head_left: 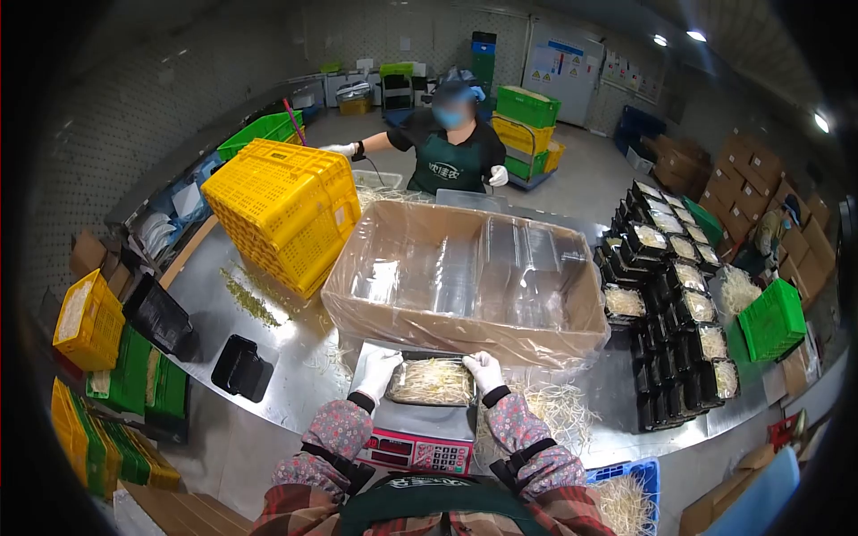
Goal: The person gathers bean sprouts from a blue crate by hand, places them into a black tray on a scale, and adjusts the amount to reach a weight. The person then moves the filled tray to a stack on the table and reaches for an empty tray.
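Observation:
A black plastic tray of bean sprouts (432, 382) lies over the platform of a red weighing scale (416, 451) in front of me. My left hand (380, 372), in a white glove, grips the tray's left edge. On the opposite edge, my right hand (484, 371), also gloved, has its fingers closed at the corner. Loose bean sprouts (559, 415) are heaped on the metal table to the right of the scale. Just beyond my hands stands a large cardboard box (465, 335) lined with clear film, holding stacks of clear plastic lids (456, 268).
Stacked yellow crates (281, 210) stand left of the box. Black trays (239, 364) sit at the table's left. Many filled sprout packs (679, 308) are stacked at right. A masked co-worker (454, 143) stands across the table. A blue basket of sprouts (657, 482) is by my right side.

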`<state>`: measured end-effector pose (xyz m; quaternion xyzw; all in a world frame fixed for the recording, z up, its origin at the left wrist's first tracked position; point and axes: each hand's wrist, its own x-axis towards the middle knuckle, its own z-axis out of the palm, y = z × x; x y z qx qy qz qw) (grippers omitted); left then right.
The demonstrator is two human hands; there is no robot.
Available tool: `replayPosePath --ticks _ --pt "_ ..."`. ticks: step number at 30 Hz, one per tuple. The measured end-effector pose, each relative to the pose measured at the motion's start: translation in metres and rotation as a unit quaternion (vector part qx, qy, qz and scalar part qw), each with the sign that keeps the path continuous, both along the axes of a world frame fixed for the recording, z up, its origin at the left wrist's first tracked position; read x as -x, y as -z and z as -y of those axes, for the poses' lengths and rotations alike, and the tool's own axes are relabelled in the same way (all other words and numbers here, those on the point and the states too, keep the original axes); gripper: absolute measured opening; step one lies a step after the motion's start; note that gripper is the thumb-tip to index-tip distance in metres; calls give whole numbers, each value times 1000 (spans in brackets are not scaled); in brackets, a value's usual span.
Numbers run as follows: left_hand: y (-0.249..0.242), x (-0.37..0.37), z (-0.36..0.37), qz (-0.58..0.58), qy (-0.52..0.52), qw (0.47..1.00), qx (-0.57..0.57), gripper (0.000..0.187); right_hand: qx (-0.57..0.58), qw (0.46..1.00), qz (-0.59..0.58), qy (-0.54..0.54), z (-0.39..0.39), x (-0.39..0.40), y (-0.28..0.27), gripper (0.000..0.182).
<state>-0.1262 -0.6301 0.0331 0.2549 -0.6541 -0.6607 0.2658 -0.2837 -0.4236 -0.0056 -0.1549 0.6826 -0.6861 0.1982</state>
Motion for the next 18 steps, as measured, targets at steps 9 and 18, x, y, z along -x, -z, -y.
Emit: replayPosePath --ticks 9,18 --pt "-10 -17 0 33 37 989 -137 16 12 999 34 8 -7 -8 -8 28" --pt "-18 -89 -20 78 178 916 -351 14 16 948 276 -155 -74 -48 -27 23"
